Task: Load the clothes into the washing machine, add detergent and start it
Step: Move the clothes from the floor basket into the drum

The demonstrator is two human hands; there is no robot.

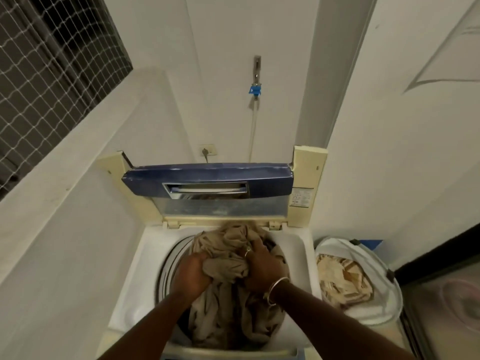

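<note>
A top-loading washing machine (293,245) stands below me with its blue lid (207,181) folded up at the back. A bundle of beige cloth (228,263) fills the mouth of the drum. My left hand (193,274) grips the bundle's left side. My right hand (262,266), with a ring and bangles, grips its right side from above. Part of the cloth hangs down into the drum, and what lies under it is hidden.
A white laundry bag (363,258) holding cream-coloured cloth (340,279) stands right of the machine. A white wall runs close along the left. On the back wall are a tap with a blue fitting (255,89) and a socket (207,150).
</note>
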